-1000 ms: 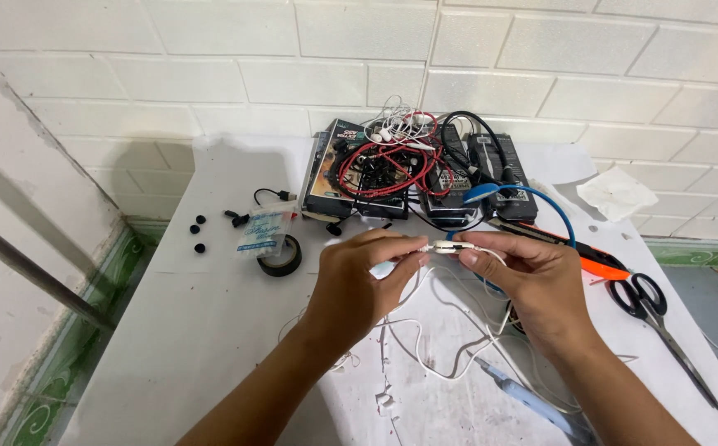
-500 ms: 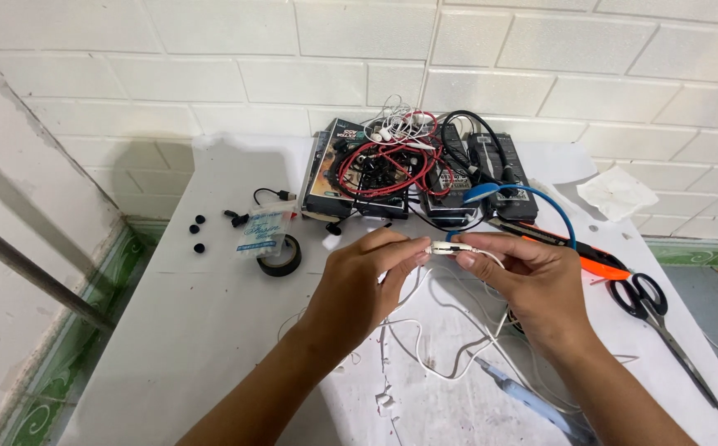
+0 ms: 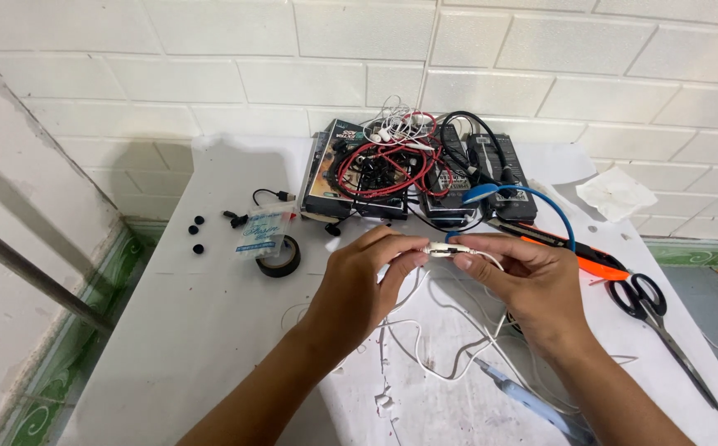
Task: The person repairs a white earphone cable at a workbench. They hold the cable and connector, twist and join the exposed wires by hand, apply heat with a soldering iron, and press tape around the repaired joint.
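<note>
**White earphone wire pinched in two hands**

The white earphone wire point(image 3: 425, 347) lies in loops on the white surface point(image 3: 210, 330), and its small inline piece point(image 3: 440, 248) is held up in the middle. Far left sit black ear tips point(image 3: 196, 234) and a roll of black tape point(image 3: 280, 258). The left hand point(image 3: 359, 285) pinches one end with its fingers point(image 3: 404, 258). The right hand point(image 3: 532, 285) pinches the other end. They seem to be checking or fixing it. Next they need a soft, steady hold. Scissors point(image 3: 660, 318) lie far right.

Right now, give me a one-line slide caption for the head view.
Left hand and right hand pinch a small white cable piece over a white table, scissors alongside.
</note>
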